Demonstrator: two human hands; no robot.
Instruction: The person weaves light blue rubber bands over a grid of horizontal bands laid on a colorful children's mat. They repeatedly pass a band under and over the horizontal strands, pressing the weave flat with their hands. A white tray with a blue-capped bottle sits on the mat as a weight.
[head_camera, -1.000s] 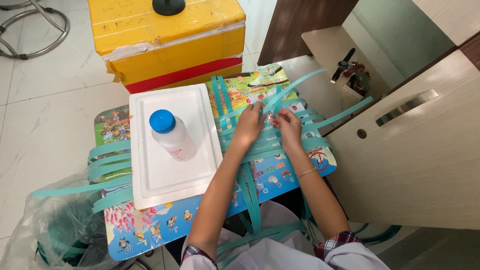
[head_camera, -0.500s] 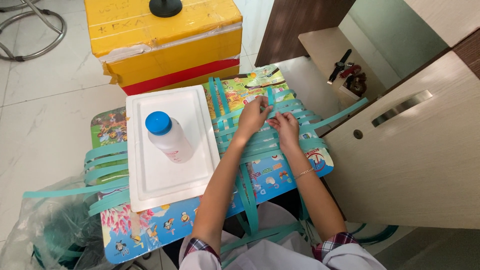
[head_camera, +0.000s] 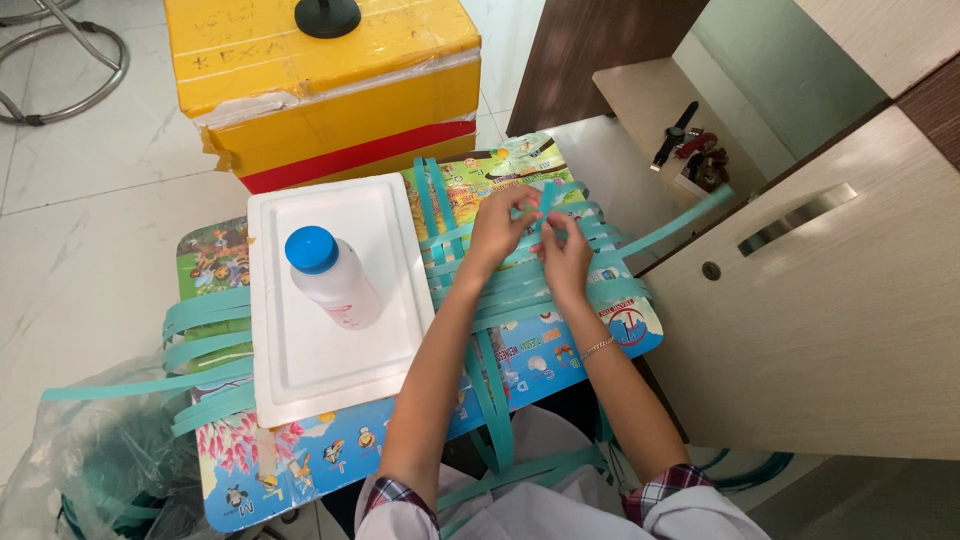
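On the colourful little table (head_camera: 560, 365), right of the white foam tray (head_camera: 300, 370), both hands are working in a mesh of teal strips (head_camera: 520, 290) laid across and along the tabletop. The left hand (head_camera: 497, 228) is curled, its fingertips pinched on a strip end at the far side of the weave. The right hand (head_camera: 565, 250) sits just beside it, to the right, fingers bent and pinching the same raised bit of strip, so the two hands nearly touch. A thin bracelet (head_camera: 598, 348) shows on the right wrist.

More strips run out from under the tray to the left, one long end reaching over the clear plastic bag (head_camera: 70, 470) down at the near left. Another end sticks out to the right toward the pale wooden cabinet door (head_camera: 830, 330). Some strips hang off the near edge of the table, down over the person's lap.

On the tray lies a white plastic bottle (head_camera: 340, 290) with a blue cap, tilted on its side, well clear of both hands. Beyond the table stands a yellow box (head_camera: 320, 90) with a red band, a black round object on top. Far right, a wristwatch (head_camera: 680, 135) rests on a shelf.
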